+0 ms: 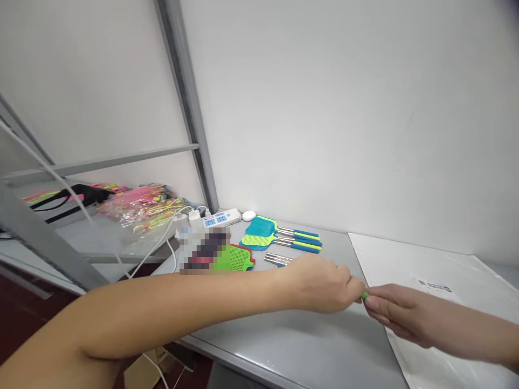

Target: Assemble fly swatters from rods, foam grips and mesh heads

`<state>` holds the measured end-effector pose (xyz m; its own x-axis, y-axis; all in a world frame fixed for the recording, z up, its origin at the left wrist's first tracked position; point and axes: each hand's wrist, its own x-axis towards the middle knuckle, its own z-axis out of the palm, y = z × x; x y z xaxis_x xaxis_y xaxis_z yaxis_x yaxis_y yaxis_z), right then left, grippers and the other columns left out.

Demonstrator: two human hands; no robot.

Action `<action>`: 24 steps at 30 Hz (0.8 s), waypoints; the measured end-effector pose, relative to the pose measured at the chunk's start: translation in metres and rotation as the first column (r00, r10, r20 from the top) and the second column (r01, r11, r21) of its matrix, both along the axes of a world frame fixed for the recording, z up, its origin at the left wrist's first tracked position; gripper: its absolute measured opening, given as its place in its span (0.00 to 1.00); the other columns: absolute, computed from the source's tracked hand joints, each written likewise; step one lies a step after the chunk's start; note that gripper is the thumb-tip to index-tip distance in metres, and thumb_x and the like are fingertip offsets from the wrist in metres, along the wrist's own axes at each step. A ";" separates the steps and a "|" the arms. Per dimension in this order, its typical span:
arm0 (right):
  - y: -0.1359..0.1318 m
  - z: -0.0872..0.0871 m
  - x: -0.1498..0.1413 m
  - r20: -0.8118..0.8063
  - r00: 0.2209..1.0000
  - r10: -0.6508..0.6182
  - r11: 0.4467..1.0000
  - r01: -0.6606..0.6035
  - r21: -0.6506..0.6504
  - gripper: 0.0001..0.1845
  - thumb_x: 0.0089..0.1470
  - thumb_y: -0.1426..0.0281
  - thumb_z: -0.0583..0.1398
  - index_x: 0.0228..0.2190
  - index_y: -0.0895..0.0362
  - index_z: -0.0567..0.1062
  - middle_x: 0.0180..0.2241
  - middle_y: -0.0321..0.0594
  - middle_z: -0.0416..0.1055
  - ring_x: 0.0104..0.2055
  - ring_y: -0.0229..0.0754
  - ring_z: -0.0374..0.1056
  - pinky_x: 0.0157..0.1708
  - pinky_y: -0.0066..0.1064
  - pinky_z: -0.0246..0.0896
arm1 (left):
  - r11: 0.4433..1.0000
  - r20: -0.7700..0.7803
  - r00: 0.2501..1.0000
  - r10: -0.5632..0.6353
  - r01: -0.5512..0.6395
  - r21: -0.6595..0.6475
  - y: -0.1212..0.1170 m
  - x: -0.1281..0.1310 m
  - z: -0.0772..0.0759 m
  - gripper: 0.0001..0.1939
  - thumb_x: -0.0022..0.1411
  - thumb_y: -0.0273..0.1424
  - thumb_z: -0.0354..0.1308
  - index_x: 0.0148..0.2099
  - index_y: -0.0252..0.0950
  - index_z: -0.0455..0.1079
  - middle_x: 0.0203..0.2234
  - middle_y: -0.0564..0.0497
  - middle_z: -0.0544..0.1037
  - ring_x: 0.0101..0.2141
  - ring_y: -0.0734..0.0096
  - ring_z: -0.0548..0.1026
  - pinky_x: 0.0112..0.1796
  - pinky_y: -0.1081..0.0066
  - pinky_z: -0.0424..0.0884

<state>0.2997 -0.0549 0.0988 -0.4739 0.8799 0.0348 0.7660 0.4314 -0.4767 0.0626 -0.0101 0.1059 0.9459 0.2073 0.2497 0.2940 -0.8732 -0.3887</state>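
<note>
My left hand point(322, 283) reaches across from the left, closed, with its thumb and finger at a small green piece point(365, 295). From the right, my right hand point(405, 313) pinches the same piece between its fingertips. Only a bit of it shows; the rest is hidden by my fingers. Just beyond my left hand lie bare metal rods point(278, 259), partly covered by it. Behind them are several fly swatters with a teal head point(260, 226), a yellow-green head point(257, 239) and blue and yellow handles. A green swatter head point(239, 258) with a red one under it lies beyond my left forearm.
A white plastic bag point(409, 259) with a label lies flat on the grey table point(259, 337) at right. A power strip point(222, 218) and white round object point(248, 216) sit by the wall. Metal frame bars point(186, 92) and bagged colourful items point(141, 205) are at left.
</note>
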 end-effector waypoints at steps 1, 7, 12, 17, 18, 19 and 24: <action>-0.005 -0.002 -0.005 0.019 0.999 0.037 0.998 -0.037 0.044 0.21 0.65 0.55 0.49 0.25 0.51 0.68 0.19 0.33 0.64 0.18 0.37 0.57 0.16 0.29 0.51 | 0.999 -0.022 0.999 0.038 -0.039 -0.034 -0.006 -0.004 -0.001 0.08 0.67 0.27 0.47 0.38 0.34 0.67 0.22 0.48 0.72 0.21 0.66 0.73 0.18 0.71 0.59; -0.019 -0.014 -0.043 0.264 0.961 0.086 0.980 -0.129 0.153 0.16 0.66 0.62 0.49 0.25 0.51 0.64 0.16 0.31 0.65 0.14 0.37 0.55 0.15 0.31 0.41 | 0.888 -0.166 0.953 0.252 -0.296 -0.352 -0.027 -0.026 0.000 0.12 0.68 0.39 0.51 0.41 0.35 0.66 0.22 0.49 0.76 0.19 0.64 0.73 0.17 0.73 0.58; -0.019 -0.023 -0.052 0.505 0.858 0.091 0.839 -0.340 0.426 0.12 0.60 0.72 0.53 0.25 0.50 0.58 0.13 0.28 0.59 0.10 0.38 0.51 0.17 0.35 0.29 | 0.460 -0.215 0.955 0.207 -0.289 -0.839 -0.028 -0.047 0.025 0.18 0.69 0.42 0.49 0.28 0.38 0.61 0.18 0.55 0.66 0.18 0.73 0.65 0.18 0.75 0.55; -0.026 -0.018 -0.059 0.608 0.785 0.122 0.643 -0.529 0.554 0.11 0.54 0.79 0.52 0.26 0.51 0.59 0.18 0.32 0.62 0.13 0.40 0.54 0.20 0.36 0.32 | -0.655 -0.325 0.946 0.001 -0.245 -0.715 -0.023 -0.057 0.023 0.23 0.64 0.51 0.53 0.28 0.40 0.54 0.18 0.60 0.51 0.14 0.81 0.45 0.16 0.78 0.44; -0.027 -0.017 -0.062 0.619 0.778 0.108 0.620 -0.540 0.570 0.11 0.55 0.79 0.52 0.26 0.52 0.60 0.18 0.33 0.62 0.14 0.40 0.55 0.20 0.36 0.34 | -0.747 -0.325 0.946 -0.018 -0.229 -0.624 -0.023 -0.056 0.020 0.24 0.62 0.53 0.54 0.28 0.40 0.53 0.19 0.61 0.49 0.15 0.81 0.42 0.16 0.79 0.40; -0.026 -0.016 -0.063 0.624 0.776 0.094 0.601 -0.544 0.586 0.11 0.56 0.78 0.52 0.26 0.52 0.61 0.19 0.33 0.62 0.15 0.40 0.55 0.20 0.36 0.35 | -0.800 -0.321 0.947 -0.028 -0.214 -0.561 -0.023 -0.056 0.016 0.24 0.62 0.53 0.54 0.28 0.40 0.53 0.19 0.61 0.47 0.15 0.81 0.40 0.17 0.79 0.38; -0.001 -0.019 0.002 0.551 0.824 0.133 0.603 -0.508 0.615 0.14 0.63 0.74 0.48 0.28 0.53 0.67 0.22 0.38 0.67 0.21 0.39 0.61 0.24 0.36 0.47 | -0.891 -0.363 0.930 -0.055 -0.210 -0.403 -0.022 -0.080 -0.003 0.23 0.65 0.52 0.50 0.28 0.40 0.52 0.19 0.60 0.45 0.16 0.79 0.37 0.18 0.78 0.33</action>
